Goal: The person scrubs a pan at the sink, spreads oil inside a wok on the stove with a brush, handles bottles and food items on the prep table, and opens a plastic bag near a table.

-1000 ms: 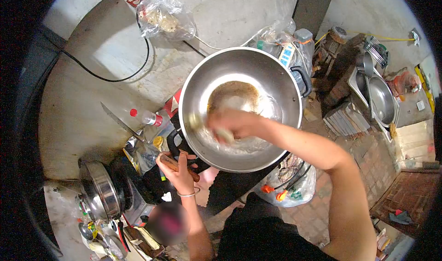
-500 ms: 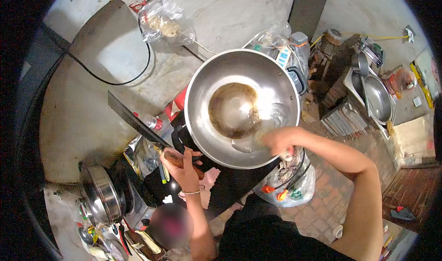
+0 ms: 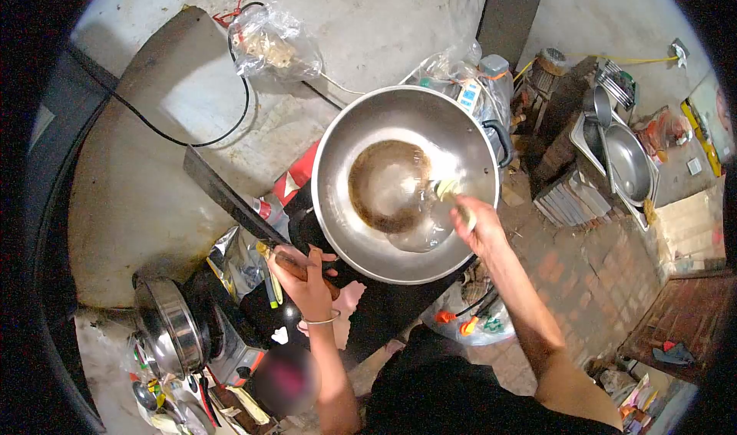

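Observation:
A large steel wok [image 3: 407, 113] with a brown-stained bottom sits at the centre, a little water lying in its lower right. My right hand [image 3: 482, 226] is closed round the pale handle of a brush [image 3: 447, 189], whose whitish head is inside the wok, right of the stain. At the wok's lower left, my left hand [image 3: 307, 285] grips the wooden handle of a cleaver [image 3: 226, 201], its dark blade pointing up and left. Whether those fingers also touch the wok's left handle I cannot tell. Another black handle [image 3: 500, 143] shows at the wok's right rim.
A lidded steel pot [image 3: 173, 324] stands at lower left near crowded utensils. Plastic bags [image 3: 276, 44] and a cable lie behind the wok. To the right are stacked tiles [image 3: 572, 197] and a tray holding a steel bowl [image 3: 629, 163]. A bag with orange plugs [image 3: 468, 324] is below.
The brush has moved up inside the wok, and my right forearm has swung down and left. The wok has shifted slightly right. My left hand keeps its hold on the cleaver.

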{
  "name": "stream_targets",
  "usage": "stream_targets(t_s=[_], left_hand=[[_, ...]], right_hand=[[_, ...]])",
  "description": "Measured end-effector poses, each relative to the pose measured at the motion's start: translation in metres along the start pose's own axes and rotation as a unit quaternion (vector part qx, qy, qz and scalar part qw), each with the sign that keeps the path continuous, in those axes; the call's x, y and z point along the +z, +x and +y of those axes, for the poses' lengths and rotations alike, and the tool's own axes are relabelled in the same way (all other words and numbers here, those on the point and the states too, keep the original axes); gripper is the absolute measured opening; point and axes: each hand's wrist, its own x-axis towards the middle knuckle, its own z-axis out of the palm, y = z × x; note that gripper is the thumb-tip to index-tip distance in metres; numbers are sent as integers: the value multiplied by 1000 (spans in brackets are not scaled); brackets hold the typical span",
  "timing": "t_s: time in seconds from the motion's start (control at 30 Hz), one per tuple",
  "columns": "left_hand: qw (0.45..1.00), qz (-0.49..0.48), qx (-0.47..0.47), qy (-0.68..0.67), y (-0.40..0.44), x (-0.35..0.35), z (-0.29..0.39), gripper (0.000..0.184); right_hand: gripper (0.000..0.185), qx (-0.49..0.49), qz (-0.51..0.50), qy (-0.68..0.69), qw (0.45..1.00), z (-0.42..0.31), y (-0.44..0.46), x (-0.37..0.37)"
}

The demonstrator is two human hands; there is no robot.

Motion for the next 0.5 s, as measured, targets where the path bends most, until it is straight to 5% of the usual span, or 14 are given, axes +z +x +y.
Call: stream_targets(t_s=[0.03, 0.07, 0.1, 0.13, 0.17, 0.23, 0.3, 0.37, 0.43, 0.47, 0.5], left_hand=[[1000, -1, 0, 1, 1, 0, -1, 28], [1000, 2, 16, 7, 0, 0, -3, 28], [1000, 5, 16, 7, 0, 0, -3, 28], [1000, 5, 8, 2, -1, 0, -2, 28], [1000, 3, 0, -3, -3, 0, -1, 28], [1000, 10, -4, 1, -5, 4, 2, 27], [1000, 12, 3, -9, -5, 3, 0, 26], [1000, 11, 19, 2, -4, 1, -6, 27], [999, 8, 35, 12, -5, -3, -11, 28], [999, 9, 37, 7, -5, -5, -13, 28], [999, 9, 38, 1, -5, -5, -14, 28]], right_hand=[[21, 4, 32, -218, 975, -4, -11, 10], [21, 3, 29, -219, 975, -12, -16, 17], [21, -61, -4, -480, 875, -20, -18, 22], [21, -118, -37, -701, 703, -25, -19, 23], [21, -114, -36, -701, 703, -27, -13, 16], [19, -190, -50, -912, 360, -29, 5, 2], [15, -161, -89, -917, 354, -30, -2, 15], [10, 79, -237, -842, 479, -24, -17, 38], [11, 116, -340, -774, 522, -12, -27, 73], [17, -6, -415, -763, 495, 7, -11, 75], [21, -12, -425, -679, 598, 22, 5, 82]])
